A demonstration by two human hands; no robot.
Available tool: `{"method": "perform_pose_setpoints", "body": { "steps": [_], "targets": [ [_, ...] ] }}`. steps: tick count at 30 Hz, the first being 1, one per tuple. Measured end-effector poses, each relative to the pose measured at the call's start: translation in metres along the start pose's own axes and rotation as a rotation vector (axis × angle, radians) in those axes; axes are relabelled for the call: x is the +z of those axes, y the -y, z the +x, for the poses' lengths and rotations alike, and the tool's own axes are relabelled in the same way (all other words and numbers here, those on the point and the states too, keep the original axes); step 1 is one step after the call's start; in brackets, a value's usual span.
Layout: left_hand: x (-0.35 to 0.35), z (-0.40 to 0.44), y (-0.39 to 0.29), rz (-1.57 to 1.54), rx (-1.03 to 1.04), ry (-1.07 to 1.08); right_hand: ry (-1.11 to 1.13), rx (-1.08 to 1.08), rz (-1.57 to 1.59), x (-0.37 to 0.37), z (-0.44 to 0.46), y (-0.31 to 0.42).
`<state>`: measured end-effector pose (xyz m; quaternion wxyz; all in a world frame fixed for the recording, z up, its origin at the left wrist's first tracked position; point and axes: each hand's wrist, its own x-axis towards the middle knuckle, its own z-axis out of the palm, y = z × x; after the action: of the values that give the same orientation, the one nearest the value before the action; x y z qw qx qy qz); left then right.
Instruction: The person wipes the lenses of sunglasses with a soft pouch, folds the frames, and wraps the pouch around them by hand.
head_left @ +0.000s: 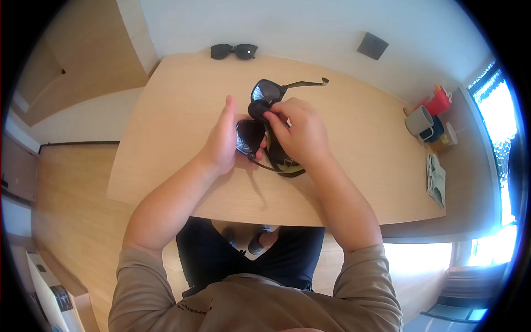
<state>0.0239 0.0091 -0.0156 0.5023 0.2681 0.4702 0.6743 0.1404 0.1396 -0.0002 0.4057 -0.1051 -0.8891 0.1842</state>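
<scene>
Over the middle of the table, my left hand [224, 138] holds a pair of dark sunglasses [250, 136] by the nearer lens, thumb raised and fingertips showing beneath the frame. Their far lens reflects light, and both temple arms are unfolded to the right. My right hand [303, 128] pinches a black, rounded piece [258, 110] against the front near the bridge; what it is made of is unclear. Below the right hand lies a dark item with a pale inside [289, 166], possibly a case, mostly hidden by the hand and wrist.
Another pair of black sunglasses [234, 52] rests at the table's back edge by the wall. On the right stand a grey mug [418, 120], a red container [438, 101] and other cups. A folded cloth or paper [436, 180] lies near the right edge.
</scene>
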Motion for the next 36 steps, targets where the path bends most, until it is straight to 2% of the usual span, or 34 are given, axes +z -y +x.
{"method": "perform_pose_setpoints", "body": {
  "steps": [7, 10, 13, 19, 22, 28, 34, 36],
  "targets": [
    [0.007, -0.004, 0.0, -0.01, -0.048, -0.001, -0.165, 0.052, 0.053, 0.001, 0.002, 0.001],
    [0.004, -0.002, 0.0, 0.003, -0.035, -0.009, -0.094, -0.106, 0.065, 0.01, -0.001, -0.002],
    [0.001, -0.002, 0.0, -0.01, -0.017, -0.04, -0.033, -0.084, 0.106, 0.01, -0.003, -0.002],
    [0.0, 0.0, -0.002, -0.034, 0.009, -0.036, -0.066, 0.034, -0.181, 0.009, -0.002, 0.004],
    [-0.001, 0.0, -0.003, -0.026, -0.006, -0.052, 0.076, 0.128, -0.147, 0.013, -0.005, 0.004],
    [-0.006, -0.001, -0.006, -0.072, 0.023, 0.029, 0.269, 0.034, 0.085, 0.003, -0.004, -0.001],
    [-0.004, -0.001, -0.005, -0.056, 0.013, 0.0, 0.169, 0.238, -0.056, -0.004, 0.0, 0.008],
    [-0.004, 0.0, -0.003, -0.039, 0.007, 0.007, 0.176, 0.195, -0.028, -0.001, -0.001, 0.005]
  ]
}}
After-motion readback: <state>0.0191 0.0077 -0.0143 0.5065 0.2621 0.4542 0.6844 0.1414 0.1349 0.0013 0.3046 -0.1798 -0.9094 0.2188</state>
